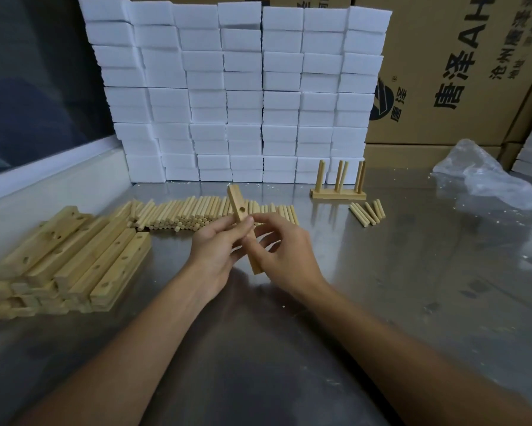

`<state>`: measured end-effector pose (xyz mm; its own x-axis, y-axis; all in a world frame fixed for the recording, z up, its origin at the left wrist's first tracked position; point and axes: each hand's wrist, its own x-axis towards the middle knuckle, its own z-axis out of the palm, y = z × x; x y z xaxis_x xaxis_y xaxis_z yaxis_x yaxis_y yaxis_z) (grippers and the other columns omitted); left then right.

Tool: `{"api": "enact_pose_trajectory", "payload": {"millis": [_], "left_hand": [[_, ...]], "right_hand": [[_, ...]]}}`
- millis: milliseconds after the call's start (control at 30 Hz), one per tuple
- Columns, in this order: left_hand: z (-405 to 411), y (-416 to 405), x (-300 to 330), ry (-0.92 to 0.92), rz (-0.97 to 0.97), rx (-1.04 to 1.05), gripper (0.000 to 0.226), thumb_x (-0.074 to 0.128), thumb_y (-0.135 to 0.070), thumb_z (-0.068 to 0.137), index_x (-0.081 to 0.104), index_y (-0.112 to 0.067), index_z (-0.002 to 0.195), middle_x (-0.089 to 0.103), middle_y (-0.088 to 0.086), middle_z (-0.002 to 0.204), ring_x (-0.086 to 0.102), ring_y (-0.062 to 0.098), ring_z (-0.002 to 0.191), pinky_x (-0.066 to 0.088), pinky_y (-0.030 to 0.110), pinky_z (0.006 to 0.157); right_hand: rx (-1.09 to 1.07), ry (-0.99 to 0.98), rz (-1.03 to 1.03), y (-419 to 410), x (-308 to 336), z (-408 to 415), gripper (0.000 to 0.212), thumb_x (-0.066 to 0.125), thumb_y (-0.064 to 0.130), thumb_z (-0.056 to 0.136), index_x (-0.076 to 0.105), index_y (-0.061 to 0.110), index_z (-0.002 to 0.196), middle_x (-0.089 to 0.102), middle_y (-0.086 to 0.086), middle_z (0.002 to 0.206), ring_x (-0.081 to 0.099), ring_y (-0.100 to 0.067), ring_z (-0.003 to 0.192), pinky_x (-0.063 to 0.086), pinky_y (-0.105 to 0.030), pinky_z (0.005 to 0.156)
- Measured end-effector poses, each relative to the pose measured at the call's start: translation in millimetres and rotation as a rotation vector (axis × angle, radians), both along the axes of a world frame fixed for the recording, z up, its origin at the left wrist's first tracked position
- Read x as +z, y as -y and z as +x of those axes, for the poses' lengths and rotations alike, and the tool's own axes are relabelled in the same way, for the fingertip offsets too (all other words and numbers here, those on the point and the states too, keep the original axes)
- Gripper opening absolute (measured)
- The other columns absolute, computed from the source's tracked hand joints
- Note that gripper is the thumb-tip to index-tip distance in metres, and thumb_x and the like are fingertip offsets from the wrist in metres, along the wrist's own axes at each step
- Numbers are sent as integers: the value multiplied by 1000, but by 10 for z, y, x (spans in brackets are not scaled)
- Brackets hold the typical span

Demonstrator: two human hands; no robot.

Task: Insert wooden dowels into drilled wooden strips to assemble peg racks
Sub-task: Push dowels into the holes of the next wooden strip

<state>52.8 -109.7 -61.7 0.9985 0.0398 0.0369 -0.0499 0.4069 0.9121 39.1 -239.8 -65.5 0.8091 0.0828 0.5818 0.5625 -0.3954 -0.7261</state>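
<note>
1. A drilled wooden strip [241, 215] was held tilted above the bench [381, 287], its upper end toward the far side and its lower end toward the person — one round hole showed on the upper face.
2. The left hand [214, 253] gripped the strip from the left, fingers curled behind it and the thumb lying across its front near the middle.
3. The right hand [284, 247] touched the strip from the right, fingers loosely bent with the tips at its edge; whether it pinched a dowel there could not be told.
4. Just behind the hands lay a row of loose dowels [190, 212], side by side on the bench, their ends toward the camera.
5. To the left sat a pile of drilled strips [83, 256], stacked flat and angled, holes facing up.
6. To the right and farther back stood a finished peg rack [338, 193] — upright dowels set in a flat base.
7. Near it, on the bench, lay a small group of dowels [367, 213].
8. A wall of white foam blocks [237, 87] rose behind everything, with cardboard boxes [461, 72] to its right.
9. Crumpled clear plastic wrap [486, 176] lay at the far right of the bench.
</note>
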Motion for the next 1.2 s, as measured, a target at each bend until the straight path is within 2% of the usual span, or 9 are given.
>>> {"api": "enact_pose_trajectory", "payload": {"millis": [100, 200, 367, 567, 867, 933, 1000, 1067, 1200], "left_hand": [[8, -44, -8, -17, -82, -16, 18, 64, -11, 92, 70, -1, 105, 71, 22, 106, 71, 33, 100, 60, 37, 79], [11, -88, -46, -50, -76, 0, 15, 61, -12, 94, 71, -5, 103, 73, 12, 90, 72, 23, 83, 58, 34, 67], [19, -147, -69, -81, -65, 2, 20, 51, -13, 100, 69, -7, 104, 74, 10, 90, 69, 18, 71, 54, 33, 63], [5, -155, -66, -120, -173, 6, 21, 47, -12, 102, 65, -4, 110, 72, 14, 91, 63, 22, 70, 58, 34, 60], [55, -115, -69, -97, -57, 92, 26, 51, -12, 101, 61, 2, 122, 69, 19, 92, 65, 20, 58, 53, 29, 49], [85, -96, -73, -86, -18, 107, 26, 51, -12, 101, 62, 2, 120, 69, 19, 92, 64, 19, 58, 54, 29, 50], [101, -82, -79, -75, 11, 116, 24, 51, -10, 101, 62, 3, 118, 69, 19, 92, 64, 19, 57, 55, 28, 51], [111, -74, -86, -72, 27, 116, 21, 51, -9, 101, 63, 1, 115, 69, 20, 94, 64, 19, 56, 55, 28, 52], [112, -63, -82, -56, 32, 96, 14, 52, -8, 100, 66, -8, 101, 70, 21, 94, 64, 20, 56, 56, 28, 52]], "right_hand": [[4, -41, 41, 16, 0, -8, 26, 72, 31, 89, 71, 15, 110, 71, 10, 95, 66, -3, 84, 57, -21, 68], [45, -98, 76, 23, -36, -32, 18, 66, 26, 93, 72, 14, 106, 72, 8, 96, 68, -7, 85, 58, -27, 71], [37, -89, 25, 15, -69, -40, 10, 63, 21, 95, 71, 25, 100, 69, 17, 91, 64, -1, 83, 53, -16, 68], [-75, -114, -60, 113, -159, 83, 11, 62, 20, 94, 72, 20, 98, 65, 19, 84, 59, 5, 85, 46, -4, 68], [-426, -211, -205, 799, -101, 546, 12, 60, 19, 96, 69, 16, 103, 65, 9, 87, 59, 1, 76, 41, -11, 65], [-537, -199, -272, 972, -49, 650, 11, 59, 18, 95, 69, 15, 100, 69, 1, 93, 63, -6, 80, 49, -19, 68], [-648, -192, -395, 1133, -2, 759, 22, 59, 21, 93, 69, 13, 110, 69, -6, 110, 64, -21, 102, 53, -39, 89], [-727, -237, -516, 1268, 26, 855, 34, 57, 27, 93, 62, 13, 124, 58, -10, 130, 51, -29, 123, 41, -50, 107], [-770, -349, -669, 1435, 10, 1048, 49, 52, 39, 93, 49, 14, 135, 43, -14, 143, 35, -34, 135, 28, -55, 110]]}}
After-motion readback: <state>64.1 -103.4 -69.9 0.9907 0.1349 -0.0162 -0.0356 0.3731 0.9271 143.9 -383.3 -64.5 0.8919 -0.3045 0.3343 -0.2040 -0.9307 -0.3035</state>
